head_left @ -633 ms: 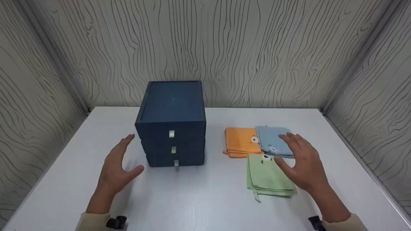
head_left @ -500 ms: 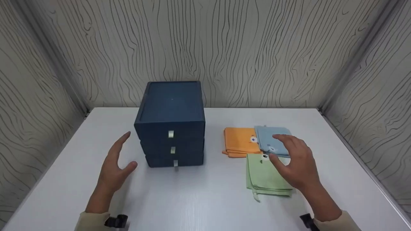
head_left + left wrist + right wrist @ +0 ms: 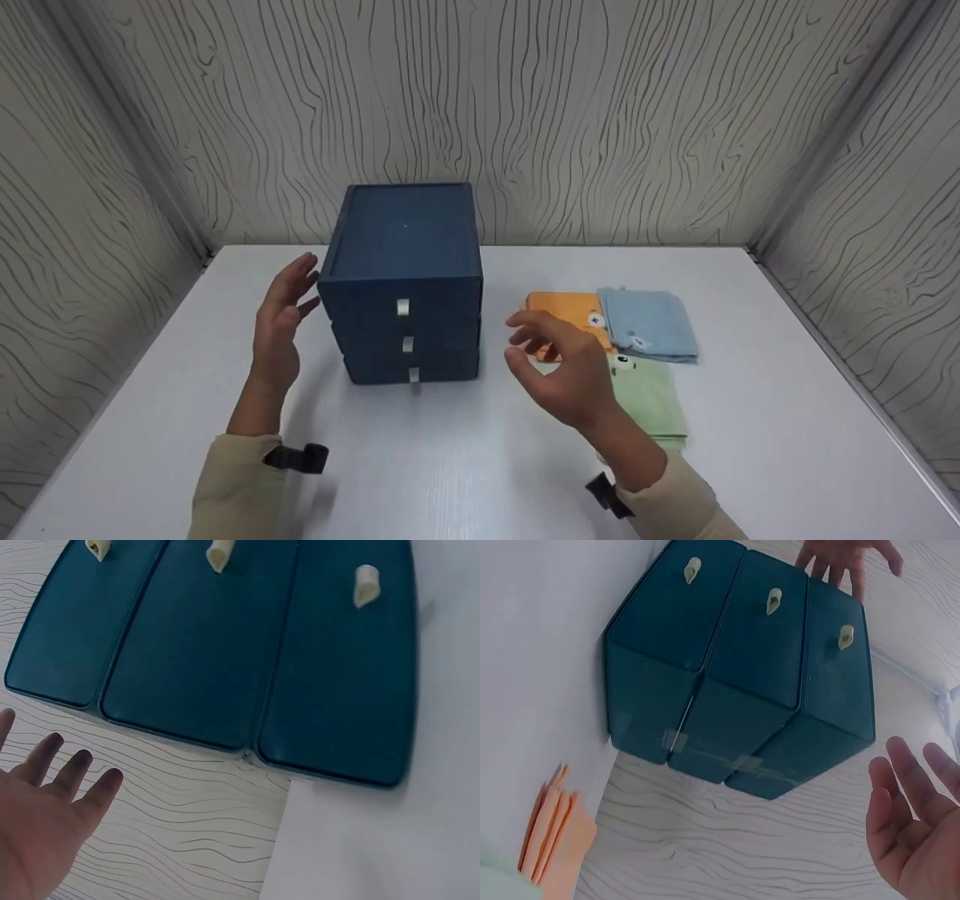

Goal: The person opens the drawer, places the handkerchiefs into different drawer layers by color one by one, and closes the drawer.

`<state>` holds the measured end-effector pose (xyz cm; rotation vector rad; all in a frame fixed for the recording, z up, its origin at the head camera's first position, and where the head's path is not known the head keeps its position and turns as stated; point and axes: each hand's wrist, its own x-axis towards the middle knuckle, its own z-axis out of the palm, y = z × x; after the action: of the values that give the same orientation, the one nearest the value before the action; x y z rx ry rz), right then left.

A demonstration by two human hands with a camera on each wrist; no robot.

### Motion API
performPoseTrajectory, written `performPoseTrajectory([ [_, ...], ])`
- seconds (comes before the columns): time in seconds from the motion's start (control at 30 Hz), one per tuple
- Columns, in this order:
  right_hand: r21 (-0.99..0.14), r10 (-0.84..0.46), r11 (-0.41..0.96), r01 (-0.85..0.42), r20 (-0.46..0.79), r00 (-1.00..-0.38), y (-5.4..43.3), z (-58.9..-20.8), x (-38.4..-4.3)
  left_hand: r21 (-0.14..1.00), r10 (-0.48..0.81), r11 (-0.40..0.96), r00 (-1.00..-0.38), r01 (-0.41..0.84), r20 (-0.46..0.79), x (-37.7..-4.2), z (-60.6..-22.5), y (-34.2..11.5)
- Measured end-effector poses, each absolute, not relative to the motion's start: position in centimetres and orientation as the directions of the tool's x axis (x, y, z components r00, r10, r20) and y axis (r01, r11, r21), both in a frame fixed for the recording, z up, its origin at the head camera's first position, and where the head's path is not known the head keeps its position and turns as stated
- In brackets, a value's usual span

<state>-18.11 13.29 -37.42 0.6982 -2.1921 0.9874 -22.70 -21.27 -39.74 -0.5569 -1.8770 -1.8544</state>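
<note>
A dark blue three-drawer box stands on the white table, its drawers closed, each with a small pale pull tab. My left hand is at the box's left side, fingers extended near its upper front corner; whether they touch it I cannot tell. In the left wrist view those fingers lie beside the drawer fronts. My right hand hovers right of the box with relaxed, bent fingers and holds nothing. It partly covers a folded orange cloth and a folded green cloth.
A folded light blue cloth lies beside the orange one at the right. Wood-patterned panels enclose the white table at the back and both sides. Black camera straps sit on both wrists.
My left hand has moved forward and up to the box's left side. My right hand has swung left from over the blue and green cloths toward the box. Box and cloths stay put.
</note>
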Motion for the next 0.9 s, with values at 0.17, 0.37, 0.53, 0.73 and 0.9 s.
performPoseTrajectory([
  [0.17,-0.449,-0.245,0.543,-0.710,0.724,-0.645,10.6,-37.0,-18.4,0.816,-0.032,0.074,-0.816,0.574,0.577,-24.2,-39.2,-21.1],
  [0.37,-0.462,-0.253,0.489,-0.740,0.736,-0.628,7.9,-36.8,-19.0,0.827,-0.041,0.081,-0.827,0.557,0.561,-25.2,-39.0,-21.1],
  [0.53,-0.501,-0.224,0.488,-0.715,0.720,-0.657,6.1,-37.0,-19.7,0.843,-0.056,0.071,-0.841,0.534,0.538,-25.8,-39.0,-20.8],
  [0.73,-0.533,-0.203,0.514,-0.672,0.685,-0.699,4.3,-36.9,-20.4,0.852,-0.059,0.011,-0.850,0.523,0.523,-26.4,-38.9,-20.4],
  [0.9,-0.532,-0.196,0.557,-0.637,0.662,-0.724,3.2,-37.3,-20.8,0.860,-0.058,0.003,-0.859,0.510,0.509,-26.4,-39.0,-20.2],
])
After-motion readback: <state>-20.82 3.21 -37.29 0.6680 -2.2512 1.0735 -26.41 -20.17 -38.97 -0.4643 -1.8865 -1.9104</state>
